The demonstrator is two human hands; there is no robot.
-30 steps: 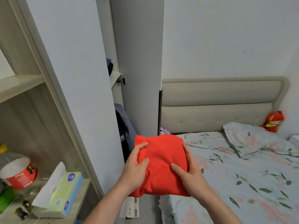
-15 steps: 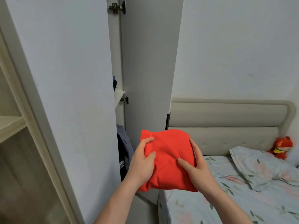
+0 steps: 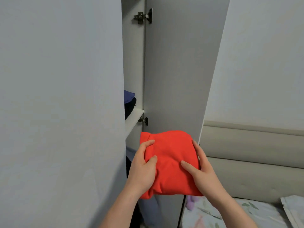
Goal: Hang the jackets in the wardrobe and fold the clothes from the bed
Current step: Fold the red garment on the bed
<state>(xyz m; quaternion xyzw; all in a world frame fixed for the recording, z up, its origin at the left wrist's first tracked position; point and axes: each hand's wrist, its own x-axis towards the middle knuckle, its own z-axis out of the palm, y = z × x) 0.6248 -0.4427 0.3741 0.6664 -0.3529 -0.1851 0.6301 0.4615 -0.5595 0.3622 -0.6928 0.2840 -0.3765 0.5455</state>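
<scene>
Just below the wardrobe shelf (image 3: 134, 118), left hand (image 3: 142, 168) and right hand (image 3: 199, 170) clamp the folded red garment (image 3: 171, 160) — thumbs on top. Lift it level, slide in beside the dark folded clothes (image 3: 129, 104) — flat.

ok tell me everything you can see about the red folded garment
The red folded garment is a plain orange-red cloth bundle, soft and slightly puffed, with no visible print. It is held in the air before the open wardrobe, just below the shelf. The left hand and right hand grip its sides.
</scene>
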